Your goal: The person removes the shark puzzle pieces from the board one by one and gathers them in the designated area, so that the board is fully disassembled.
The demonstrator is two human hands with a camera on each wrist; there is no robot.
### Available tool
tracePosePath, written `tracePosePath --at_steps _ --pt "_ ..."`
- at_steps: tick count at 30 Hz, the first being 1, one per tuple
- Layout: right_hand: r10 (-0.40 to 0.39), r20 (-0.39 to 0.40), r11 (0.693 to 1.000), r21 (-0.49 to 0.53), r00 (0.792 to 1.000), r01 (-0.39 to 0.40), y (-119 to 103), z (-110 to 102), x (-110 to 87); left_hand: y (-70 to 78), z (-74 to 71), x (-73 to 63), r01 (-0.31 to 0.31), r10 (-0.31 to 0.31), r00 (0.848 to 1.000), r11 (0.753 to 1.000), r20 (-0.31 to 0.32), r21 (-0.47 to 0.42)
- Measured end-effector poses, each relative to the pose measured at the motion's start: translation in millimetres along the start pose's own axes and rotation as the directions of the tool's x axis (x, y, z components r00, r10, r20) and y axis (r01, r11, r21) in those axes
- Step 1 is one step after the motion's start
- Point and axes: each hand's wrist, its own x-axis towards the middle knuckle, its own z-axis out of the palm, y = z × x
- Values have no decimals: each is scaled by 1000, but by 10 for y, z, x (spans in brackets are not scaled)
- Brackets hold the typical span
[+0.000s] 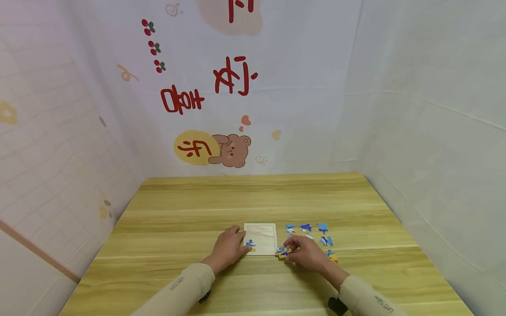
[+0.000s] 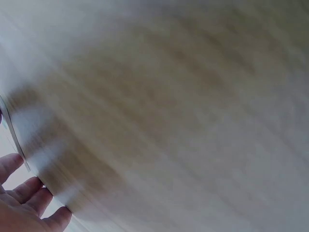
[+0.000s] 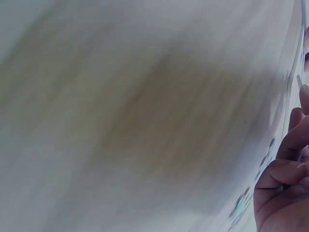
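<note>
A white square puzzle tray [image 1: 259, 225] lies flat on the table. One jigsaw piece [image 1: 251, 243] in blue, white and yellow sits in its lower left corner. My left hand [image 1: 228, 248] rests at the tray's left edge, its thumb reaching to that piece; in the left wrist view, spread fingers [image 2: 31, 191] touch the surface beside the edge. At the tray's lower right corner, my right hand [image 1: 306, 253] pinches a blue and yellow jigsaw piece [image 1: 283, 253] between thumb and forefinger. The right wrist view shows curled fingers [image 3: 285, 169], but the piece cannot be made out there.
Several loose jigsaw pieces lie right of the tray, among them a dark blue one [image 1: 305, 227], a blue one [image 1: 326, 241] and a yellow-edged one [image 1: 332, 255]. The right hand partly covers others. White cloth walls [image 1: 308, 131] stand around the wooden table [image 1: 189, 206].
</note>
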Motion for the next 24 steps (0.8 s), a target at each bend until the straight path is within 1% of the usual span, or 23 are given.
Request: tracePosePath --at_steps 5,12,15,24 --pt "-4 -3 999 -33 1000 4 118 -137 -122 -10 17 -5 3 -3 1000 1000 3 -4" --pt "9 6 1000 -10 1000 -9 264 -305 -241 -8 23 -6 6 -6 1000 1000 10 -8" --pt "15 0 1000 -19 1000 -15 311 -368 -284 -6 22 -6 6 -6 1000 1000 10 -10" --pt "36 -32 988 -147 999 -41 426 -498 -360 -6 28 -12 -12 12 1000 1000 0 -3"
